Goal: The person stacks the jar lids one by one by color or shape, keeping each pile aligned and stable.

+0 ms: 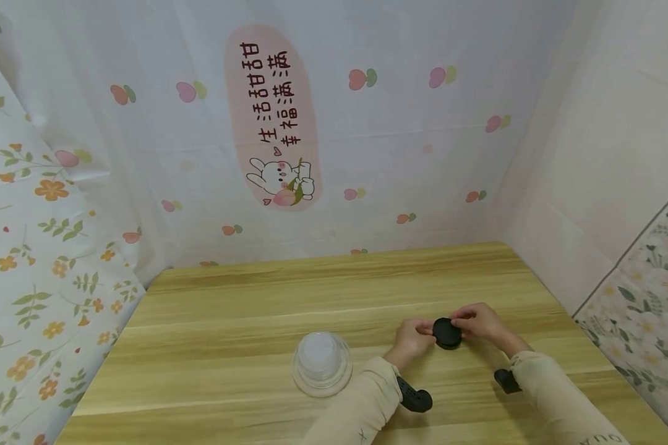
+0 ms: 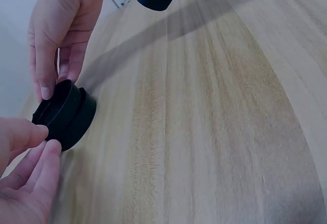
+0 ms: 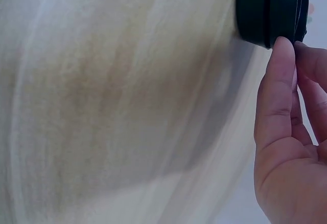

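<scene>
A small round black container (image 1: 447, 334) lies between the two hands on the right half of the table. In the left wrist view the container (image 2: 65, 112) shows a shallow recessed top and a groove around its side, with a lower, darker band beneath. My left hand (image 1: 412, 341) pinches its left edge between thumb and fingers. From the right, my right hand (image 1: 481, 321) grips the opposite rim, thumb on one side and fingertips on the other. The right wrist view has the thumb and fingertips of the right hand (image 3: 288, 106) right at the container's rim.
A clear plastic cup-shaped container (image 1: 318, 355) stands on a pale round base (image 1: 323, 390) to the left of the hands. The wooden table (image 1: 211, 346) meets printed cloth walls at its back and sides. Black wrist cameras (image 1: 414, 395) hang below the sleeves.
</scene>
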A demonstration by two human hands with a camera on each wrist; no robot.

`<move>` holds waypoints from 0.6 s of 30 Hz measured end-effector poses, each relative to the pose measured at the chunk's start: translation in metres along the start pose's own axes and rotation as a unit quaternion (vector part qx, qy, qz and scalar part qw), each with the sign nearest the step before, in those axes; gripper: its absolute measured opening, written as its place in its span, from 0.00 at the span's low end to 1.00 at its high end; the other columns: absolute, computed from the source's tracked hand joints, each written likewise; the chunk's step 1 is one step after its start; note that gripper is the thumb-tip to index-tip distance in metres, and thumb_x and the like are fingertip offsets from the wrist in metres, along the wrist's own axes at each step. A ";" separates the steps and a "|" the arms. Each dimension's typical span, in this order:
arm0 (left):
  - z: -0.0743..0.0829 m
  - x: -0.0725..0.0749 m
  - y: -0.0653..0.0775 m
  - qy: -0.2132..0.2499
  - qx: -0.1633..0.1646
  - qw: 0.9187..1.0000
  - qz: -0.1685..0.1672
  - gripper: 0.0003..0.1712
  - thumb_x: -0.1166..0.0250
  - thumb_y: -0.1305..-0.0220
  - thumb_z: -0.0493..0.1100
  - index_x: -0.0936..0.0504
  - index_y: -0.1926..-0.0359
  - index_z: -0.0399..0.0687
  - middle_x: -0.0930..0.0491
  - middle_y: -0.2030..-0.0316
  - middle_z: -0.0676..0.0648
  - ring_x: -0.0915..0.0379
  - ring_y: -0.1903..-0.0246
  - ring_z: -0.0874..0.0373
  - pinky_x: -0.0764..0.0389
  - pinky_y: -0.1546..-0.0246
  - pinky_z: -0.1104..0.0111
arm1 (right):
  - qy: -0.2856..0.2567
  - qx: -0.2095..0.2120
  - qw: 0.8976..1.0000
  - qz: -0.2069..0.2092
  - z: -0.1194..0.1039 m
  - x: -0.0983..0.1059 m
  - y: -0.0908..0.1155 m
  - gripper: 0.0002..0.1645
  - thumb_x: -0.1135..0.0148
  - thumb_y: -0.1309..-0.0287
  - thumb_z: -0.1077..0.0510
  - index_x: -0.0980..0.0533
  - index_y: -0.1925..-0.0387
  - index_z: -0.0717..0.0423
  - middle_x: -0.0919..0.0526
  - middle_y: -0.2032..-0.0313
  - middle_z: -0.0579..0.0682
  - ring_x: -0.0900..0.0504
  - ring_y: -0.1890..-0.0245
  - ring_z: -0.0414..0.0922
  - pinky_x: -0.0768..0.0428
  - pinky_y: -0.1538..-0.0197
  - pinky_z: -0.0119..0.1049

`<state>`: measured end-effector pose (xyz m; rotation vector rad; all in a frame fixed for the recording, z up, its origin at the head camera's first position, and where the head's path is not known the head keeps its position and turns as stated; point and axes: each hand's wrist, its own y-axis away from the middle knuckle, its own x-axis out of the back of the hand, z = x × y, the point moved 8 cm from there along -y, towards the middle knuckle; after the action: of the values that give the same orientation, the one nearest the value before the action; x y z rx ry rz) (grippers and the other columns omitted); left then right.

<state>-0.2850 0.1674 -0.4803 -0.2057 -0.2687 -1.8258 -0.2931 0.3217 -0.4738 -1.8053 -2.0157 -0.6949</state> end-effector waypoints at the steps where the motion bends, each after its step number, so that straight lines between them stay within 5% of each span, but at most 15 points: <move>1: 0.000 -0.001 0.001 -0.001 0.005 1.000 0.000 0.12 0.36 0.55 0.26 0.17 0.67 0.38 0.21 0.75 0.47 0.28 0.76 0.65 0.28 0.74 0.76 | 0.001 0.000 1.000 -0.001 0.001 0.000 0.000 0.11 0.44 0.47 0.66 0.24 0.63 0.72 0.21 0.68 0.56 0.24 0.74 0.43 0.23 0.73 0.33; 18: -0.003 -0.002 0.003 0.012 0.015 1.000 -0.010 0.15 0.36 0.55 0.25 0.17 0.64 0.42 0.21 0.73 0.51 0.28 0.74 0.65 0.27 0.73 0.75 | -0.005 -0.026 1.000 -0.008 0.008 -0.004 0.006 0.14 0.43 0.46 0.64 0.25 0.59 0.71 0.22 0.63 0.61 0.22 0.67 0.46 0.22 0.68 0.36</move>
<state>-0.2810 0.1678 -0.4840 -0.1607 -0.2810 -1.8422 -0.2862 0.3236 -0.4821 -1.8265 -2.0381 -0.7525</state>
